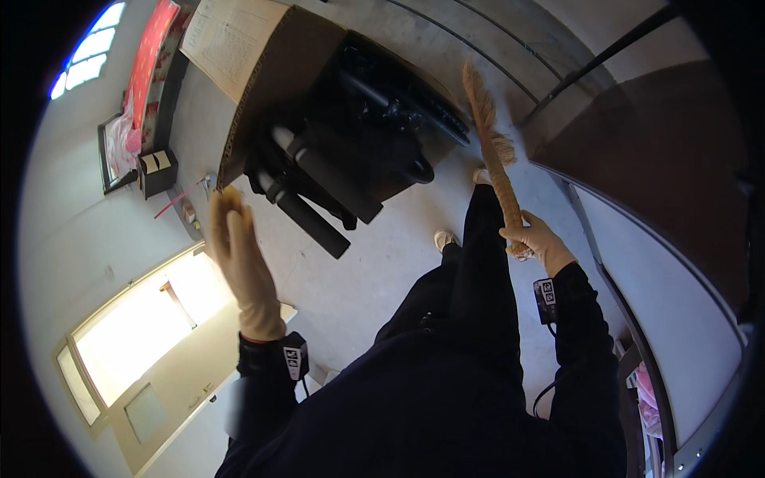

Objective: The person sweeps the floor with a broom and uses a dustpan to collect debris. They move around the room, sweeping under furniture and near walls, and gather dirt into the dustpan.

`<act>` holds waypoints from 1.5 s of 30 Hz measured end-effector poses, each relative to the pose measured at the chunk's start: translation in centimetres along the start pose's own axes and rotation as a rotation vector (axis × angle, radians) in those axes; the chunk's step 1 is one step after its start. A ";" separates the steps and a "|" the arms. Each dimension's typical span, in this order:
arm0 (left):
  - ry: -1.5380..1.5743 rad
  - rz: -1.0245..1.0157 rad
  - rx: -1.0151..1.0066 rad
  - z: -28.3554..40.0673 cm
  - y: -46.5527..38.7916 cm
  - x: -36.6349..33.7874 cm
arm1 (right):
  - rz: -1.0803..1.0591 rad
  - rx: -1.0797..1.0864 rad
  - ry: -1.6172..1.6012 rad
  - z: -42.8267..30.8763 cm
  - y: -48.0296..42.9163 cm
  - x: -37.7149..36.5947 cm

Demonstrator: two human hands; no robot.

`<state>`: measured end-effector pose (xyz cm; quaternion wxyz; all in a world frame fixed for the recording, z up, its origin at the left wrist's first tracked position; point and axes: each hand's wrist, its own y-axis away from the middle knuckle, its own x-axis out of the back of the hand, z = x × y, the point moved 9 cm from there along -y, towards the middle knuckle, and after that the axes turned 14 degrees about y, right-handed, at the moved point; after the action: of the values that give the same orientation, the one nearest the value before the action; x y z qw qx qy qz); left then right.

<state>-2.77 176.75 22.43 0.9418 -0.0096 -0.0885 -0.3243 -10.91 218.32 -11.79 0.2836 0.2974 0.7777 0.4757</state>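
Observation:
My right hand [541,242], in a pale glove, grips the lower end of a straw whisk broom [502,179] with a bound handle. The broom's frayed bristles point away from me, beside the cardboard box. My left hand [248,275], also gloved, is raised near the corner of the open cardboard box [263,77]. Its fingertips look yellowish and blurred; whether they pinch something or touch the box edge is unclear. Inside the box lie black items, and two bars with black foam sleeves [314,224] jut out over its near side.
A brown-topped table [651,155] with a white side panel [663,257] stands close on my right. Black metal rails [574,83] run at the upper right. A door [173,394], a small black box [158,173] and a red cover [149,60] are to the left.

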 end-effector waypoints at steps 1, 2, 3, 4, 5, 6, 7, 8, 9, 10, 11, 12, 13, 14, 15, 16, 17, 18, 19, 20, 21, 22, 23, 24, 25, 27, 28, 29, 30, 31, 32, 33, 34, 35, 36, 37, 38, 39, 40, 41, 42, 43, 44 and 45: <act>-0.045 0.004 -0.072 1.5 0.2 -0.6 | -0.034 -0.030 0.078 1.2 -0.4 -0.3; -0.151 -0.010 -0.138 3.0 0.4 -1.4 | -0.039 -0.046 0.140 2.3 -0.7 -0.2; -0.236 -0.075 -0.244 4.4 0.5 -2.9 | -0.047 -0.046 0.196 3.4 -1.0 -0.2; -0.294 -0.082 -0.293 4.7 0.4 -4.2 | -0.003 -0.079 0.320 4.7 -1.3 0.4; -0.342 -0.134 -0.384 5.4 0.3 -5.8 | 0.000 -0.115 0.303 6.2 -1.2 0.7; -0.388 -0.184 -0.478 6.1 0.5 -7.3 | 0.028 -0.152 0.308 7.7 -0.9 1.2; -0.477 -0.250 -0.580 6.8 1.0 -8.9 | 0.058 -0.188 0.315 9.2 -0.5 1.8; -0.566 -0.313 -0.680 7.4 1.5 -10.2 | 0.122 -0.221 0.321 10.4 -0.1 2.4; -0.657 -0.376 -0.778 7.7 2.1 -11.5 | 0.183 -0.250 0.325 11.5 0.5 2.9; -0.739 -0.404 -0.757 7.3 2.0 -12.1 | 0.236 -0.286 0.303 12.5 1.1 3.3; -0.667 -0.491 -0.749 6.8 2.2 -13.0 | 0.294 -0.270 0.384 12.8 1.8 3.8; -0.733 -0.632 -0.666 5.3 2.5 -14.1 | 0.361 -0.215 0.504 12.4 2.4 4.0; -0.807 -0.753 -0.553 3.5 2.7 -14.9 | 0.443 -0.170 0.618 11.9 3.2 4.2; -0.845 -0.747 -0.764 4.2 3.4 -15.6 | 0.472 -0.118 0.675 11.4 3.9 4.0; -0.776 -0.715 -0.825 4.7 3.5 -15.7 | 0.504 -0.083 0.736 10.8 4.6 3.8; -0.756 -0.711 -0.814 4.6 3.3 -15.7 | 0.517 -0.051 0.732 10.4 5.3 3.6; -0.710 -0.707 -0.832 5.0 3.2 -15.7 | 0.480 -0.083 0.652 10.5 5.7 3.4; -0.710 -0.700 -0.788 4.9 3.0 -15.7 | 0.509 -0.050 0.697 9.7 6.4 3.3; -0.710 -0.684 -0.773 5.0 2.8 -15.8 | 0.536 -0.023 0.733 8.8 7.0 3.3; -0.711 -0.697 -0.761 5.1 2.5 -16.0 | 0.530 -0.049 0.731 8.3 7.2 3.2; -0.717 -0.705 -0.734 5.1 2.2 -16.2 | 0.522 -0.076 0.728 7.7 7.4 3.2; -0.691 -0.678 -0.745 5.4 2.0 -16.3 | 0.513 -0.079 0.754 6.6 7.4 3.1; -0.643 -0.677 -0.771 5.8 2.0 -16.4 | 0.580 -0.047 0.781 4.9 7.6 3.4; -0.593 -0.684 -0.788 6.1 1.9 -16.6 | 0.644 -0.013 0.808 3.0 7.7 3.5; -0.562 -0.690 -0.782 6.3 1.6 -16.5 | 0.708 0.022 0.833 1.1 7.7 3.5; -0.550 -0.681 -0.746 6.2 0.9 -16.4 | 0.690 0.063 0.856 -3.1 6.5 3.9; -0.533 -0.685 -0.735 6.3 0.7 -16.3 | 0.678 0.104 0.851 -5.4 5.9 4.2; -0.528 -0.686 -0.719 6.2 0.5 -16.3 | 0.663 0.144 0.847 -7.9 5.3 4.5; -0.522 -0.688 -0.711 6.2 0.4 -16.2 | 0.660 0.183 0.851 -10.5 4.7 4.9; -0.529 -0.687 -0.710 6.2 0.3 -16.2 | 0.655 0.223 0.855 -13.2 4.1 5.2; -0.532 -0.701 -0.689 6.1 0.1 -16.2 | 0.644 0.243 0.852 -15.9 3.4 5.6; -0.534 -0.714 -0.667 6.0 0.0 -16.3 | 0.666 0.259 0.859 -18.7 2.9 6.0; -0.526 -0.716 -0.674 6.0 -0.2 -16.3 | 0.681 0.256 0.860 -21.3 2.3 6.4; -0.550 -0.736 -0.637 5.7 -0.3 -16.2 | 0.697 0.255 0.862 -24.1 1.5 6.6; -0.561 -0.735 -0.644 5.8 -0.4 -16.1 | 0.667 0.272 0.868 -26.9 0.4 6.5; -0.577 -0.735 -0.634 5.6 -0.5 -16.1 | 0.636 0.288 0.875 -29.7 -0.8 6.4; -0.600 -0.751 -0.611 5.2 -0.6 -16.0 | 0.603 0.296 0.885 -32.3 -2.0 6.2; -0.591 -0.747 -0.621 5.2 -0.7 -15.9 | 0.569 0.307 0.881 -34.8 -3.2 6.0; -0.598 -0.759 -0.598 4.9 -0.8 -15.7 | 0.532 0.313 0.880 -37.1 -4.6 5.7; -0.604 -0.771 -0.575 4.7 -0.8 -15.6 | 0.482 0.311 0.868 -39.3 -6.1 5.2; -0.607 -0.784 -0.555 4.4 -0.9 -15.6 | 0.473 0.340 0.889 -41.8 -7.6 4.5; -0.620 -0.791 -0.535 4.2 -1.0 -15.4 | 0.453 0.308 0.896 -43.6 -9.3 4.0; -0.625 -0.778 -0.535 4.2 -1.0 -15.3 | 0.432 0.372 0.912 -46.0 -10.6 3.1; -0.624 -0.770 -0.521 4.2 -1.1 -15.1 | 0.404 0.357 0.906 -47.6 -12.3 2.3</act>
<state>-15.84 185.42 23.93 0.6511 -0.3043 -0.2772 -0.6377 -49.27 188.29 -4.92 -0.2333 0.2495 0.8185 0.4619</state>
